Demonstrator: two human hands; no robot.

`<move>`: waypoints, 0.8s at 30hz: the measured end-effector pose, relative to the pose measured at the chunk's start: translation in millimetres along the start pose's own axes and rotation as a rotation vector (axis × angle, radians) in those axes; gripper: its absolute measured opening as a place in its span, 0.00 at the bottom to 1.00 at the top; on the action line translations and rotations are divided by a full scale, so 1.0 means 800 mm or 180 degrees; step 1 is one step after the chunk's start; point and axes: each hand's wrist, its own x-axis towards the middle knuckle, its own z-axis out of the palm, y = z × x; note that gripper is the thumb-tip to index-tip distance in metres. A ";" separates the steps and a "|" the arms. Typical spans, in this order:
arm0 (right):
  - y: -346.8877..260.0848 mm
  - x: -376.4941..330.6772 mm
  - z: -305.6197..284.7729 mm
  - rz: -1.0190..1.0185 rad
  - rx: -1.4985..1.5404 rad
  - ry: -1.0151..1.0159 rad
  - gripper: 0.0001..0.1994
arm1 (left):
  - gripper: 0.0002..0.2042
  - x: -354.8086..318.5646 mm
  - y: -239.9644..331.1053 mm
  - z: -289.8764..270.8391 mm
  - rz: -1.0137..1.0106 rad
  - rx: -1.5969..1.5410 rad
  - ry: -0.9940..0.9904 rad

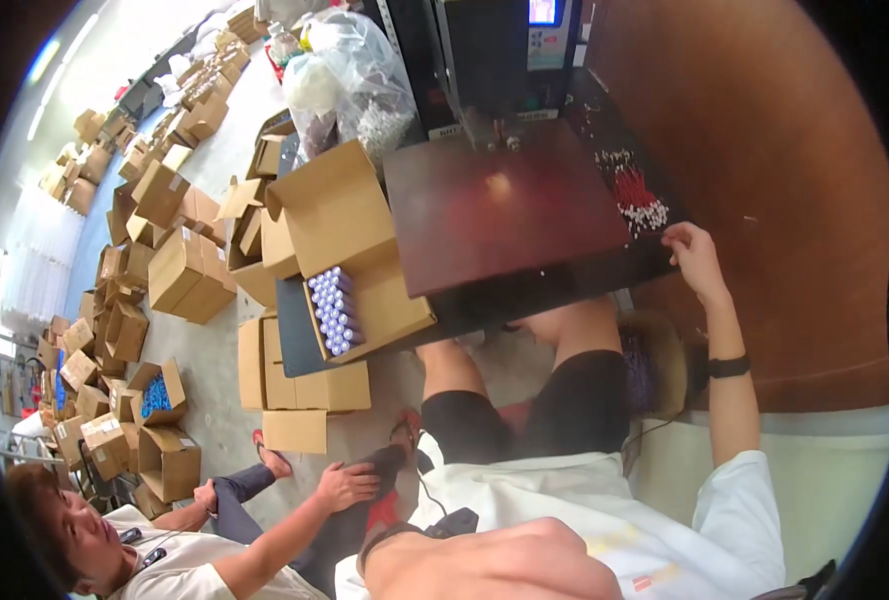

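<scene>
My right hand [698, 262] is at the right end of the dark workbench [485, 292], its thumb and fingers pinched together. Whatever lies between the fingertips is too small to make out. Just beyond them sits a pile of short red wires [637, 195] with white ends. My left hand [540, 560] is close to the camera at the lower edge, in front of my white shirt, its fingers hidden. A dark reddish-brown board [505, 220] covers the middle of the bench, under a black machine [490, 60] with metal tips and a lit screen.
Left of the board, an open cardboard box [395, 300] holds several purple cylindrical cells [333, 310]. Clear plastic bags [360, 80] stand behind it. A seated person [235, 550] is at lower left. Many cartons [193, 272] crowd the floor; a brown panel [805, 220] borders the right.
</scene>
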 end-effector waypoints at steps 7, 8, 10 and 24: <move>-0.026 -0.002 -0.009 0.0769 0.0196 -0.0647 0.16 | 0.09 0.022 0.017 -0.084 -0.0971 -0.0397 -0.0854; -0.032 -0.004 -0.006 0.0723 0.0126 -0.0629 0.13 | 0.11 0.021 0.023 -0.091 -0.1106 -0.0406 -0.0965; -0.043 0.002 0.000 0.0665 -0.0221 -0.0609 0.12 | 0.10 0.014 0.034 -0.104 -0.1373 0.0912 -0.0532; -0.053 0.006 -0.019 -0.0282 0.0055 -0.0231 0.14 | 0.14 -0.059 -0.073 -0.318 -0.2284 0.6715 -0.0766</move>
